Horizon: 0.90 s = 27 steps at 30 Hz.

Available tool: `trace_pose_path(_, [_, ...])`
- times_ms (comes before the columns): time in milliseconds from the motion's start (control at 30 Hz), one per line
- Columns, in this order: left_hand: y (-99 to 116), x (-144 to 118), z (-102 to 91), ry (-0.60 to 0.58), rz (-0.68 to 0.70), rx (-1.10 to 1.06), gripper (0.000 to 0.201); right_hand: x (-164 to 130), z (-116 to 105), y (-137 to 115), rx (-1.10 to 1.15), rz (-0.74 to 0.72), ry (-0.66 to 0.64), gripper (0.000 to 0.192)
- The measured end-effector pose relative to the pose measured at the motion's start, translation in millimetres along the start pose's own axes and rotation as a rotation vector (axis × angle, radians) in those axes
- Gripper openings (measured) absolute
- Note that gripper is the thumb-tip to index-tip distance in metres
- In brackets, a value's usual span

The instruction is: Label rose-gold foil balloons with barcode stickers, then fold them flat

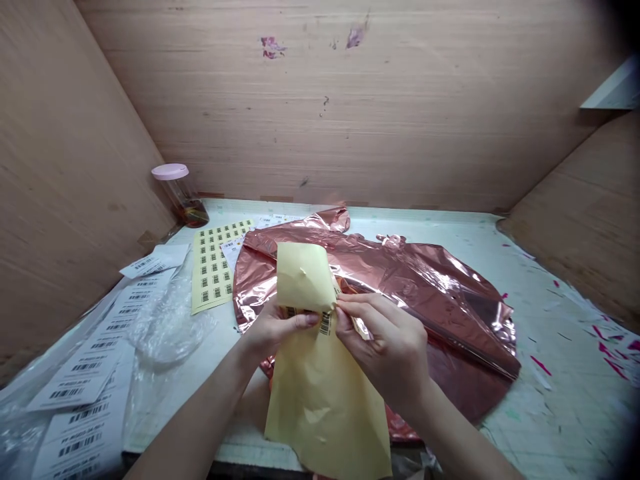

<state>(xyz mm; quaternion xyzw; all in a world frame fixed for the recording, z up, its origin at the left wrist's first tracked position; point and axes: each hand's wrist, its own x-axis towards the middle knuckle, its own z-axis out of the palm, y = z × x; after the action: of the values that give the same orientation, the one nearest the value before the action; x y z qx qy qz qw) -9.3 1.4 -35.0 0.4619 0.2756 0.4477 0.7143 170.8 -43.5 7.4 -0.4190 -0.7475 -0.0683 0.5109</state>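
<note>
Both hands on the yellow sheet (320,393): left hand (274,325) pinches it at the fold, thumb on top; right hand (383,340) pinches the fold's right edge, just beside. Sheet runs between hands, lower part hanging toward the wearer. Pink foil (425,287) beyond and right of hands. White labels (87,367), plastic wrap (170,323) left of left hand; jar (183,197) farther off, same side.

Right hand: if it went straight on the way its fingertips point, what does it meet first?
The yellow label sheet: the right hand already touches its edge. Beyond that, probably the left hand, though depth is unclear.
</note>
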Motion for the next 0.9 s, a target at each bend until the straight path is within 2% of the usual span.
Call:
trace_pose_path(100, [1,0,1.7,-0.018,-0.005,-0.017,0.023,-1,-1,2,0.073,0.026,0.024,0.010])
trace_pose_path(233, [3,-2,3.7,-0.021,-0.035,-0.051,0.025,-2,-3,2,0.326,0.252,-0.010,0.011])
trace_pose_path(400, [3,-4,5.2,-0.006,-0.059,-0.051,0.029,-4,5,6,0.523,0.464,0.024,0.008])
trace_pose_path(500, [6,-1,1.0,0.041,-0.047,-0.043,0.032,0,0,14,0.722,0.645,0.114,0.007])
trace_pose_path(567, [11,4,-7.3,0.128,0.016,-0.034,0.033,0,-14,16,0.771,0.696,0.233,0.008])
trace_pose_path(633, [18,11,-20.7,0.270,0.133,-0.053,0.033,-8,-33,12,0.591,0.661,0.262,0.009])
trace_pose_path(667, [22,15,-28.5,0.353,0.208,-0.076,0.032,-16,-41,7,0.431,0.603,0.186,0.010])
trace_pose_path(733, [28,22,-44.2,0.495,0.343,-0.134,0.030,-40,-51,-9,0.099,0.402,-0.078,0.011])
trace_pose_path(800, [34,27,-56.6,0.576,0.424,-0.170,0.027,-70,-49,-26,-0.139,0.185,-0.330,0.010])
trace_pose_path(900, [39,29,-66.0,0.623,0.487,-0.179,0.022,-109,-30,-44,-0.363,0.018,-0.466,0.019])
